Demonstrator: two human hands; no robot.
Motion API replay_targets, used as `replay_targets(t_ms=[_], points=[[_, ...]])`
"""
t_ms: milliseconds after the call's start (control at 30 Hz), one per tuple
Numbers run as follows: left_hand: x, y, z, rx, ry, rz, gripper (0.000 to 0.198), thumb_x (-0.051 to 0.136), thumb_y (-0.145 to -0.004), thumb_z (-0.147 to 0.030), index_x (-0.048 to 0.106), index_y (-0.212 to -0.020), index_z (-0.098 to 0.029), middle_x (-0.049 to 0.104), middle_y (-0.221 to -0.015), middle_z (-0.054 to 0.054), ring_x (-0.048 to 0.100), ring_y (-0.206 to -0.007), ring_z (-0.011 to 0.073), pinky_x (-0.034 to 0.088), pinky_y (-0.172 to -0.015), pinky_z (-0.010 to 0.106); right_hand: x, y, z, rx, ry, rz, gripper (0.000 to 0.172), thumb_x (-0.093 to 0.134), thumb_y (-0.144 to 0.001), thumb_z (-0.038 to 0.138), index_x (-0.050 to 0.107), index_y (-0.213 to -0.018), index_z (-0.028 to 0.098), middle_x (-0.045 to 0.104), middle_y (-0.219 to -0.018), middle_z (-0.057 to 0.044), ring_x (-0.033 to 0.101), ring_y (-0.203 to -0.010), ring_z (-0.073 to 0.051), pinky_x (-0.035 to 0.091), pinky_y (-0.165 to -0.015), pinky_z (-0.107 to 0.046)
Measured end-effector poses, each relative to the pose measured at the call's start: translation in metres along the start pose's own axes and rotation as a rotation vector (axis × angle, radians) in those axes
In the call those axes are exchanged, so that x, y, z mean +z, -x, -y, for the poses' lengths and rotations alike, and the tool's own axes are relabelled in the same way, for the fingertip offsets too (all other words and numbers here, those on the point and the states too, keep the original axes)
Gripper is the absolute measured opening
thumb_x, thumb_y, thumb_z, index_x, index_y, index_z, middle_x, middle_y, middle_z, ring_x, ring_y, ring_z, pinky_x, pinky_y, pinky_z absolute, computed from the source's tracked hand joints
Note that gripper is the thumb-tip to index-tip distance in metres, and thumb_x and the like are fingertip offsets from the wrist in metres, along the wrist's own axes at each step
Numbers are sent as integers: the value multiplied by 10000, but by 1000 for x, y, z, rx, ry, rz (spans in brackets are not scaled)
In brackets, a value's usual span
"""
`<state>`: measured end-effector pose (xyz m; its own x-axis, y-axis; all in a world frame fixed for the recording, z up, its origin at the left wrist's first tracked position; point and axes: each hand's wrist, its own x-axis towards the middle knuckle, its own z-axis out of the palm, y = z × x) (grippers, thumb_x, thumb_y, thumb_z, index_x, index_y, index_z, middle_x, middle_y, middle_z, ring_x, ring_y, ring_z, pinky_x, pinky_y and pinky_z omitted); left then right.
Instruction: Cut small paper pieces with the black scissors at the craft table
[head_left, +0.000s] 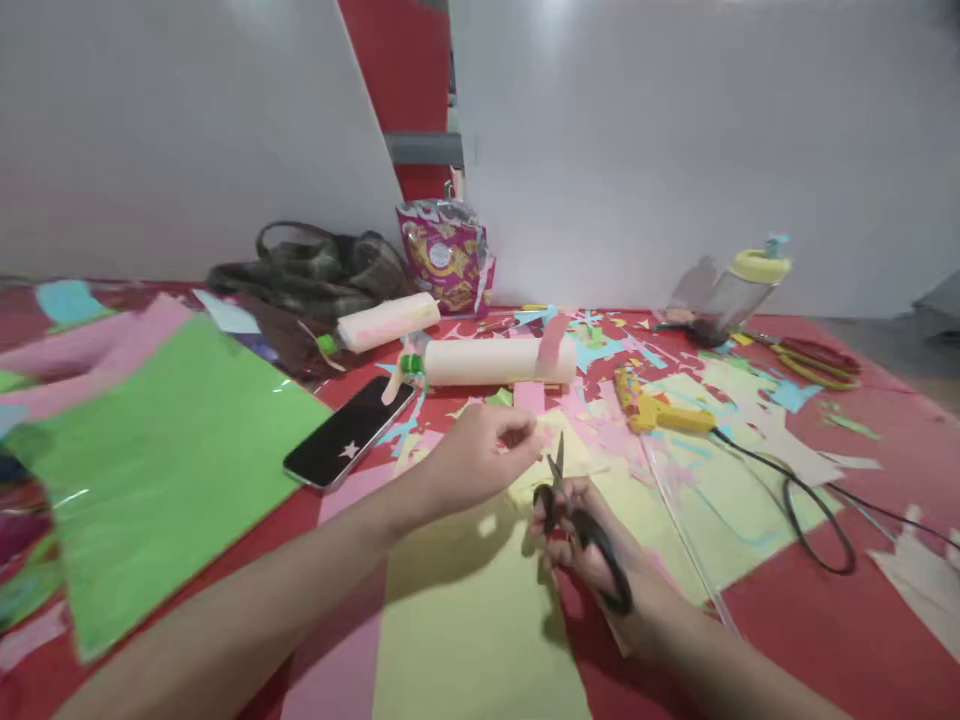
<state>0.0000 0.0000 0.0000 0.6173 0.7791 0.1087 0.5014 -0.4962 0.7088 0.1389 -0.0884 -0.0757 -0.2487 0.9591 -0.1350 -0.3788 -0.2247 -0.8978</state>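
Note:
My right hand grips a pair of scissors with black handles; the blades point up and away from me, slightly parted. Just left of the blades, my left hand is closed in a pinch. Whatever may lie between its fingertips is too small to make out. Under both hands spreads a pale yellow paper sheet, partly over a pink sheet. Beyond the hands lies a paper-wrapped bottle with a green neck and a pink strip across it.
A phone and a green sheet lie left. A yellow glue gun with a black cord rests right, near another pair of scissors and a clear bottle. Behind stand a snack bag and a dark bag.

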Motion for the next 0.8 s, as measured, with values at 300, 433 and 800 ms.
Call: replay_targets(t_ms=[300, 433, 800], points=[[3, 5, 0, -5, -4, -43, 285, 371, -783, -279, 483, -568, -129, 459, -530, -32, 415, -530, 74, 308, -505, 179, 0, 4, 7, -5, 24, 44, 255, 568, -711, 357, 416, -893, 264, 455, -858, -14, 453, -781, -140, 382, -613, -236], [5, 7, 0, 20, 1, -48, 302, 363, -790, -280, 440, -538, -134, 414, -513, -39, 383, -507, 65, 296, -493, 178, 0, 2, 6, -17, -1, 82, 374, 594, -630, 469, 410, -880, 259, 456, -837, -17, 447, -755, -152, 383, -617, -264], [9, 12, 2, 1, 64, -61, 266, 361, -789, -238, 436, -554, -139, 418, -529, -41, 384, -511, 61, 307, -497, 169, 3, 3, 12, -40, -58, 111, 282, 559, -692, 417, 411, -861, 247, 428, -831, -8, 410, -652, -115, 365, -664, -277]])
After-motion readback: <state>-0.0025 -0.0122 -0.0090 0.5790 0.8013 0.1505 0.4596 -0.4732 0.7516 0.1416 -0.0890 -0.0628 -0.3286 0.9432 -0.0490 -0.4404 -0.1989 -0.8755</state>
